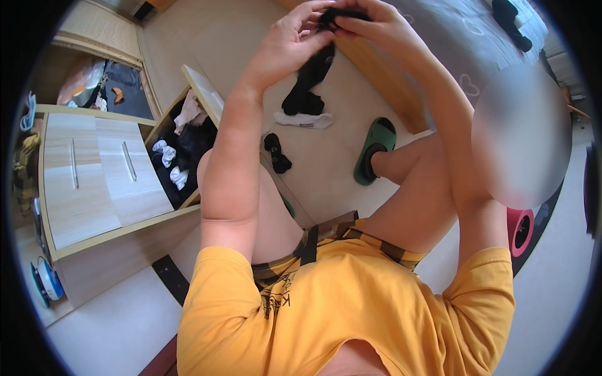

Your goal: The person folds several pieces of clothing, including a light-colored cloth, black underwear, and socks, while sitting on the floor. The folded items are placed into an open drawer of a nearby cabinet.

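Observation:
At the top of the head view, both my hands are raised and held close together around a black sock (342, 17). My left hand (291, 41) has its fingers curled at the sock's left end. My right hand (379, 28) grips it from the right, thumb laid across the fabric. Below them is a black sock (305, 100); I cannot tell whether its upper part hangs from my left hand or lies on the floor. A white sock (304, 120) lies just under it. Another black sock, bunched up (277, 153), rests on the floor nearer to me.
An open drawer (204, 94) at the left holds dark and white clothing, beside a light wooden cabinet (100, 175). A bed with a grey cover (448, 47) stands at the upper right, a dark garment (513, 26) on it. My foot is in a green slipper (379, 141).

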Action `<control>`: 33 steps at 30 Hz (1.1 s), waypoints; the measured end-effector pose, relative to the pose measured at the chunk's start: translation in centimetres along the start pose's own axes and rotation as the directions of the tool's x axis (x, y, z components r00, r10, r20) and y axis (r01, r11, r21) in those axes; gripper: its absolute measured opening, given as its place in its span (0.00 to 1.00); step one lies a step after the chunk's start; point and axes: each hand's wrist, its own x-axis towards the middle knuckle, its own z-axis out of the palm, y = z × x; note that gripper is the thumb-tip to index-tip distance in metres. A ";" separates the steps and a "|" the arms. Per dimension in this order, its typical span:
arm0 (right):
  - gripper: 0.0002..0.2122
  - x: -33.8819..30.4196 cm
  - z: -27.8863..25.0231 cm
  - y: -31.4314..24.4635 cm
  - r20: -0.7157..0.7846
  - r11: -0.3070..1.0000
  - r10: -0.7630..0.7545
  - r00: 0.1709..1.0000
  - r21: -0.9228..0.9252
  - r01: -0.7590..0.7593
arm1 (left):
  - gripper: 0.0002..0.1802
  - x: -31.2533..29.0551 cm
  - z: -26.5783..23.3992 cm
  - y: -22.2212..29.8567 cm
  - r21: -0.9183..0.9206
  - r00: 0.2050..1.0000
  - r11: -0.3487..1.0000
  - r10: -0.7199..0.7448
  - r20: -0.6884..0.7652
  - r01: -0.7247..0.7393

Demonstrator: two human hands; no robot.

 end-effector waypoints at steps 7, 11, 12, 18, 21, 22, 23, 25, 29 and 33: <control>0.05 5.8 4.4 6.2 -0.111 0.998 0.013 0.994 0.068 -0.006 | 0.10 -4.0 -7.0 -2.8 0.243 0.928 0.920 -0.235 -0.288 0.308; 0.08 5.3 8.3 22.1 0.200 0.895 0.289 0.936 -0.403 -0.190 | 0.15 -7.5 -10.5 -4.6 0.383 0.897 0.836 -0.256 -0.359 0.392; 0.10 3.1 10.9 26.4 0.187 0.759 0.486 0.854 -0.575 -0.306 | 0.16 -8.3 -10.9 -4.4 0.441 0.887 0.792 -0.259 -0.382 0.421; 0.17 -8.9 20.9 42.0 0.120 0.485 0.674 0.729 -0.816 -0.314 | 0.13 -9.5 -12.5 -1.5 0.271 0.830 0.853 -0.282 -0.481 0.446; 0.15 -7.1 19.6 40.9 -0.017 0.595 0.679 0.734 -0.572 -0.564 | 0.09 -10.2 -14.2 -1.3 0.003 0.815 0.912 -0.366 -0.449 0.411; 0.14 -4.8 17.8 39.1 0.018 0.691 0.660 0.751 -0.407 -0.597 | 0.09 -10.2 -14.5 -1.2 -0.051 0.823 0.923 -0.364 -0.436 0.381; 0.14 -2.0 15.8 36.6 0.053 0.764 0.628 0.776 -0.231 -0.603 | 0.09 -10.2 -14.8 -1.3 -0.101 0.833 0.934 -0.353 -0.427 0.344; 0.12 3.2 13.4 27.9 -0.007 0.871 0.463 0.886 -0.182 -0.457 | 0.08 -10.6 -15.4 -1.3 -0.168 0.834 0.945 -0.326 -0.446 0.280; 0.11 9.9 9.0 11.6 0.019 0.965 0.115 0.993 -0.239 -0.107 | 0.07 -9.2 -15.0 -0.8 -0.424 0.856 0.900 -0.293 -0.426 0.097; 0.16 9.3 9.1 0.1 0.120 0.995 -0.025 0.992 -0.092 0.036 | 0.10 -7.6 -12.9 -0.7 -0.540 0.840 0.842 -0.301 -0.452 0.011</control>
